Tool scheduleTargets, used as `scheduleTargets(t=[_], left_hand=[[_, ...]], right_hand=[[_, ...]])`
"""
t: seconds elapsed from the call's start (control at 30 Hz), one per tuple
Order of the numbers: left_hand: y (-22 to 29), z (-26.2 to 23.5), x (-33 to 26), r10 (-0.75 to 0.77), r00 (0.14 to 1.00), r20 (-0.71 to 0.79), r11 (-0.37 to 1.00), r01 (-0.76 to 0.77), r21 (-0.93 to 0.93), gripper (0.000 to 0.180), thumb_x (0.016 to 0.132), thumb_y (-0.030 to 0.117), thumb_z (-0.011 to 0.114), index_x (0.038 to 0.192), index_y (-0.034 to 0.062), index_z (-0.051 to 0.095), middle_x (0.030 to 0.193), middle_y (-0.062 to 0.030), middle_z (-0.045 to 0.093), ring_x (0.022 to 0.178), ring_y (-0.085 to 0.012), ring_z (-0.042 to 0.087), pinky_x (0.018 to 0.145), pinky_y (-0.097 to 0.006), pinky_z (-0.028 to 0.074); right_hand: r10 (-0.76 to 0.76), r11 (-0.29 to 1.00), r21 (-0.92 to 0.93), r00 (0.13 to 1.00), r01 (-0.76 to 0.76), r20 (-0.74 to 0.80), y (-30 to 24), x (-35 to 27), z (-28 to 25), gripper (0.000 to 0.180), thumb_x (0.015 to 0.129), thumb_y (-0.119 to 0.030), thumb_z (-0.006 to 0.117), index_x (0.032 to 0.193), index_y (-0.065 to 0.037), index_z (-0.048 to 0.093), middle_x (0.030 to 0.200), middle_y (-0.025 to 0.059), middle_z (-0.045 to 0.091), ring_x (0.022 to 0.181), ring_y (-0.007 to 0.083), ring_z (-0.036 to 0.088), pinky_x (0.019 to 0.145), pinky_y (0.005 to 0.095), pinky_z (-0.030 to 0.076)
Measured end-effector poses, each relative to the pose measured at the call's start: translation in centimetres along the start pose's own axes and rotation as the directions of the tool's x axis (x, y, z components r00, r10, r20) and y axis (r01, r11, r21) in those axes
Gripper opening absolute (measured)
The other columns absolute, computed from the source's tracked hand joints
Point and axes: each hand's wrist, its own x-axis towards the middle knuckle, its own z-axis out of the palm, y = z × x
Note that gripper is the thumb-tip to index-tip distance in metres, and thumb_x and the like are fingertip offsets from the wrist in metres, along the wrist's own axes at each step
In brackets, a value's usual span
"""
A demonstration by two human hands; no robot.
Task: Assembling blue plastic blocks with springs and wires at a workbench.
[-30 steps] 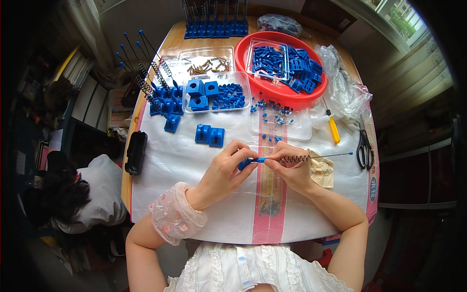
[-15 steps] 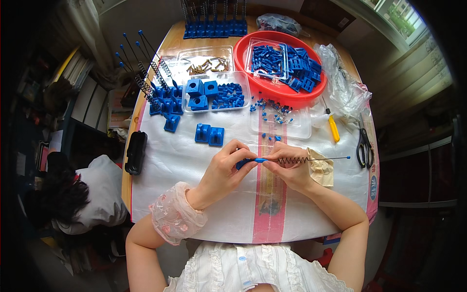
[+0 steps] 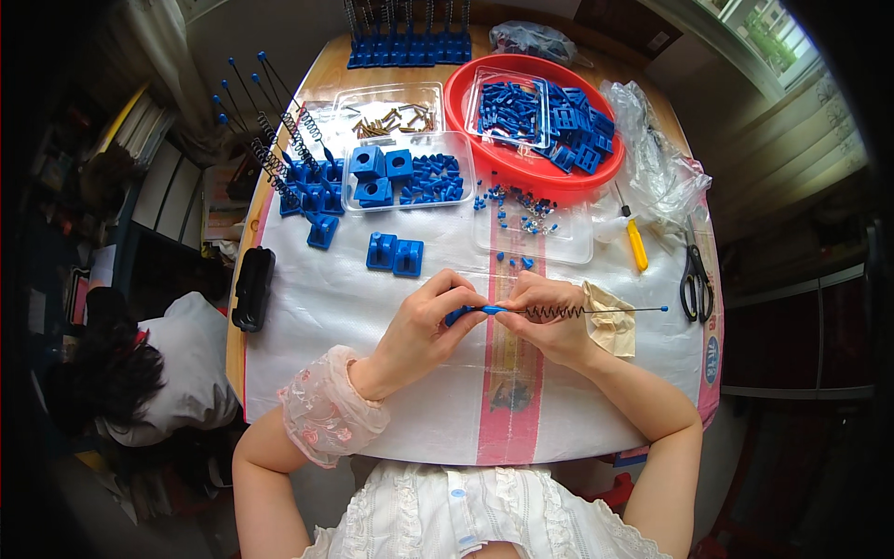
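Near the middle of the table my left hand (image 3: 421, 323) is closed on a blue plastic piece (image 3: 491, 309), whose rounded end shows between the fingers. My right hand (image 3: 557, 337) pinches a dark coil spring (image 3: 554, 312) with a thin metal rod running through it. The rod points right and ends in a small blue tip (image 3: 664, 308). Spring and blue piece lie in one line, meeting between my fingertips, which hide the joint. Two blue square bases with upright loops (image 3: 407, 257) stand just beyond my left hand.
A clear box of blue blocks (image 3: 374, 194) and a red basin (image 3: 559, 184) of blue parts stand farther back. Springs on blue bases (image 3: 324, 191) rise at the left. Right are a yellow-handled screwdriver (image 3: 637, 244) and black scissors (image 3: 696, 291). A person (image 3: 191, 363) sits left.
The whole view has shifted slightly. Both hands keep the same grip, and slightly more of the blue piece shows between them.
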Motion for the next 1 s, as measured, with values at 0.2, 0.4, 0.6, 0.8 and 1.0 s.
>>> scheduleTargets(t=[0.2,0.4,0.6,0.8,1.0], left_hand=[[0.19,-0.24,0.00,-0.012,1.000,0.020,1.000,0.012,0.008,0.013,0.090,0.000,0.076,0.102,0.0027,0.074,0.096,-0.0051,0.062,0.076,-0.0137,0.058,0.063,-0.027,0.045],[-0.36,-0.21,-0.11,-0.010,0.999,0.035,1.000,0.010,-0.001,0.014,0.091,0.001,0.076,0.104,0.0034,0.074,0.097,-0.0042,0.062,0.076,-0.0122,0.057,0.062,-0.026,0.045],[-0.33,-0.26,-0.13,-0.022,0.999,0.048,1.000,0.023,-0.018,0.012,0.093,0.003,0.075,0.105,0.0032,0.073,0.097,-0.0042,0.061,0.078,-0.0124,0.059,0.064,-0.025,0.047],[-0.40,-0.33,-0.16,-0.019,0.998,0.057,1.000,0.019,0.000,0.012,0.093,0.003,0.075,0.105,0.0031,0.073,0.097,-0.0042,0.061,0.078,-0.0121,0.059,0.064,-0.025,0.047],[-0.13,-0.42,-0.08,-0.027,0.998,0.059,1.000,0.027,-0.004,0.011,0.093,0.003,0.075,0.104,0.0028,0.072,0.097,-0.0041,0.060,0.079,-0.0120,0.059,0.064,-0.025,0.047]], right_hand=[[0.031,0.999,-0.015,0.999,-0.031,0.017,0.02,-0.09,-0.09,0.008,0.084,0.001,0.082,0.091,0.000,0.078,0.079,0.0026,0.066,0.068,0.0067,0.054,0.057,0.0247,0.037],[0.050,0.999,-0.022,0.998,-0.049,0.041,-0.10,-0.05,-0.31,0.008,0.085,0.005,0.080,0.092,0.002,0.078,0.081,0.0053,0.067,0.071,0.0080,0.057,0.060,0.0249,0.040],[0.039,0.999,-0.014,0.999,-0.039,0.023,0.10,-0.07,-0.12,0.009,0.084,-0.001,0.083,0.091,0.000,0.078,0.078,0.0017,0.064,0.067,0.0073,0.053,0.057,0.0257,0.037],[0.031,0.999,-0.022,0.999,-0.031,0.020,0.27,-0.09,-0.14,0.008,0.084,0.000,0.083,0.090,0.001,0.078,0.078,0.0024,0.064,0.068,0.0078,0.053,0.058,0.0262,0.038],[0.037,0.999,-0.030,0.998,-0.035,0.052,-0.01,-0.03,-0.35,0.008,0.086,0.005,0.080,0.093,0.002,0.078,0.082,0.0054,0.068,0.071,0.0080,0.058,0.059,0.0241,0.040]])
